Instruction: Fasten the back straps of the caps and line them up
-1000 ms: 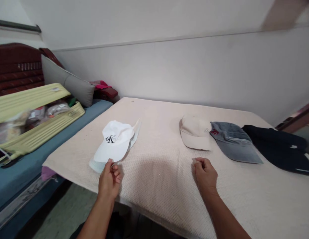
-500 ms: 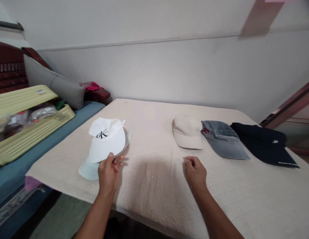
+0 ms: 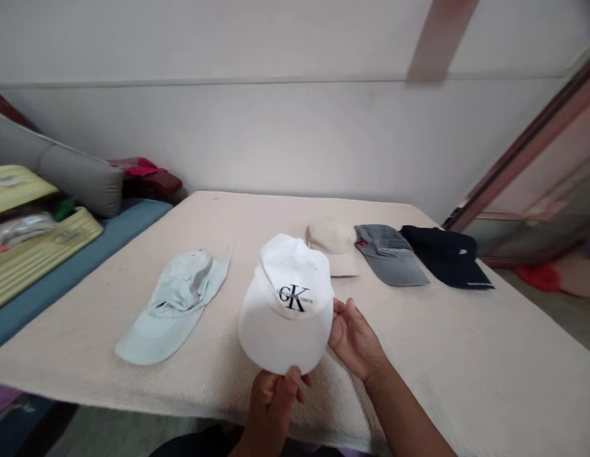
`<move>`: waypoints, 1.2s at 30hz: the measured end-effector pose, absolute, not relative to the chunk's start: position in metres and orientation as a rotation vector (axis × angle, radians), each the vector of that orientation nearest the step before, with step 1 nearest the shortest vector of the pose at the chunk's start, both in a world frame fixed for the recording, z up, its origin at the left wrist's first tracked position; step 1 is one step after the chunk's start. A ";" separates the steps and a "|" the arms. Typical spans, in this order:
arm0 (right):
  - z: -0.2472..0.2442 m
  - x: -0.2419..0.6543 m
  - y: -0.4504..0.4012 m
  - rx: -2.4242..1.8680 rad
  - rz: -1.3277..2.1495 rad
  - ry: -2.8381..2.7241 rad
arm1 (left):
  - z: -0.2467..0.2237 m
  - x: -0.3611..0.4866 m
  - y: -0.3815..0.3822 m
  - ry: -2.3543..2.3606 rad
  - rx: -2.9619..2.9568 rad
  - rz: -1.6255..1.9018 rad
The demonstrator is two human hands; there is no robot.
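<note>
A white cap [image 3: 288,292] with black "CK" lettering is held up over the table, brim towards me. My left hand [image 3: 277,397] pinches the edge of its brim. My right hand [image 3: 354,336] is at the cap's right side, palm turned up and fingers partly behind the cap; whether it grips the cap is hard to tell. A pale mint cap [image 3: 174,304] lies on the left. To the right lie a beige cap [image 3: 335,241], partly behind the white one, a grey cap [image 3: 391,257] and a navy cap [image 3: 445,254].
The caps are on a table with a cream cover [image 3: 257,212] against a white wall. At the left are a blue mattress [image 3: 133,219], a grey cushion [image 3: 76,174] and a yellow-green case [image 3: 71,238]. A reddish frame [image 3: 509,158] stands at the right.
The white cap has moved right, off the mint cap, in my left hand, and its lettering now faces me. My right hand has opened and come beside it. The view has shifted right.
</note>
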State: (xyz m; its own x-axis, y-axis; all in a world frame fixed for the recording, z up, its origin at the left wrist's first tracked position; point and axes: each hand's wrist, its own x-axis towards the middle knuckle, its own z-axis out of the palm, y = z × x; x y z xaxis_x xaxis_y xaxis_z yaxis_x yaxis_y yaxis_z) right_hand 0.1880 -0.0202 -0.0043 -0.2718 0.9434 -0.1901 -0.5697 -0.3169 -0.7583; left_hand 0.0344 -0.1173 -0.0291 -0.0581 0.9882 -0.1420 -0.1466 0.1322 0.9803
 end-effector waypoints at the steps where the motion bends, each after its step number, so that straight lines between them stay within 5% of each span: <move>1: -0.003 0.193 -0.022 -0.800 1.750 -0.655 | -0.033 0.040 -0.122 1.217 0.992 1.164; 17: -0.012 0.249 -0.091 -0.682 1.942 -0.614 | 0.003 0.019 -0.089 0.801 0.088 0.961; 29: -0.017 0.277 -0.082 -0.485 2.172 -0.627 | 0.026 0.030 -0.082 0.997 0.163 0.912; 36: -0.012 0.296 -0.079 -0.423 2.028 -0.602 | 0.007 0.030 -0.079 0.584 0.260 0.743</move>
